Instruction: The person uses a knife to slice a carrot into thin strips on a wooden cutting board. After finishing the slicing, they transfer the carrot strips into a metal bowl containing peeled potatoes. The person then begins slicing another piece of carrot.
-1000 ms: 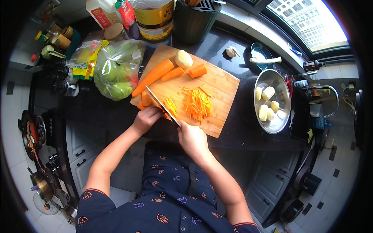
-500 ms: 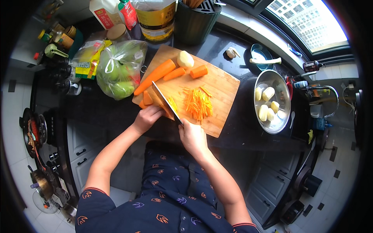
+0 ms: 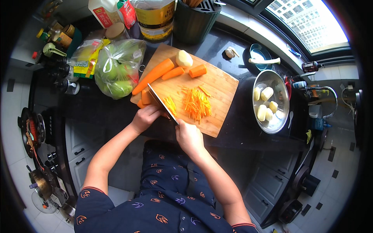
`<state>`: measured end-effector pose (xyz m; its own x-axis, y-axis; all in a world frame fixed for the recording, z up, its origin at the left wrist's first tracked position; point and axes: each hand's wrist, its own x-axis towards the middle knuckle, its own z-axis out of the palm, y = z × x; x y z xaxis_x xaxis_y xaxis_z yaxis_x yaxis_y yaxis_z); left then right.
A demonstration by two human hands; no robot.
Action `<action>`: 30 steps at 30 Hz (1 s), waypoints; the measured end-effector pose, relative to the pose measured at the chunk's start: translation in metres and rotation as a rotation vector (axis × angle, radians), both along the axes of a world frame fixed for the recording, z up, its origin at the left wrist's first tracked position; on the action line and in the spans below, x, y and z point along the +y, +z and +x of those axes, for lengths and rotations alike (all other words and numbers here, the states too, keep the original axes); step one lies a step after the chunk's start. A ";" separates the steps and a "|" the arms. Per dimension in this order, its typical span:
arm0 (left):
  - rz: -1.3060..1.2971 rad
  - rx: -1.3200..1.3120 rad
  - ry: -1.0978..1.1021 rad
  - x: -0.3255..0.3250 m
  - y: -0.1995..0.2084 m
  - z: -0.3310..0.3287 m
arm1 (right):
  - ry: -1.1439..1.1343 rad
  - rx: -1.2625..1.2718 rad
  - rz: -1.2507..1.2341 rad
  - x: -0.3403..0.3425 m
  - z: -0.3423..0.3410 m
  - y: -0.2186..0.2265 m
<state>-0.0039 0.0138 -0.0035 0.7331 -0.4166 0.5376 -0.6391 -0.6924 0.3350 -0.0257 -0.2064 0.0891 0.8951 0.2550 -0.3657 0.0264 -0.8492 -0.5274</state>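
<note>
My right hand (image 3: 189, 135) is closed round the handle of a kitchen knife (image 3: 155, 93), whose blade slants across the left part of a wooden cutting board (image 3: 221, 91). My left hand (image 3: 145, 117) is closed with bent fingertips on carrot (image 3: 146, 97) pieces just left of the blade; the fingertips are partly hidden. Fresh carrot strips (image 3: 169, 104) lie along the blade's right side. A larger pile of carrot shreds (image 3: 197, 104) sits mid-board. Behind are a long carrot (image 3: 157, 73), a thinner carrot piece (image 3: 173, 73), a carrot chunk (image 3: 198, 71) and a peeled potato (image 3: 184, 59).
At right stands a metal bowl (image 3: 276, 120) with several peeled pale chunks. Garlic (image 3: 231, 52) and a blue-green dish (image 3: 259, 52) lie farther back. A plastic bag of green produce (image 3: 118, 72) borders the board's left. A sink faucet (image 3: 335, 99) rises at far right.
The knife and my right hand have shifted slightly left along the carrot. More strips now show beside the blade. My left hand stays on the carrot, a little farther left.
</note>
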 end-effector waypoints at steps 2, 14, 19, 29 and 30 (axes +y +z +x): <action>-0.006 0.006 0.003 0.000 -0.001 0.000 | 0.002 -0.003 0.001 0.003 0.003 -0.005; 0.052 0.010 -0.053 0.007 -0.003 0.002 | -0.011 -0.027 0.052 -0.006 0.001 0.013; 0.053 0.016 -0.034 0.005 -0.002 0.000 | 0.003 -0.023 0.022 -0.004 -0.002 0.008; 0.022 0.021 -0.033 0.004 -0.001 0.001 | -0.043 -0.025 0.094 -0.005 0.005 -0.009; 0.026 0.024 -0.032 0.005 -0.002 0.001 | -0.041 -0.035 0.086 -0.004 0.005 -0.002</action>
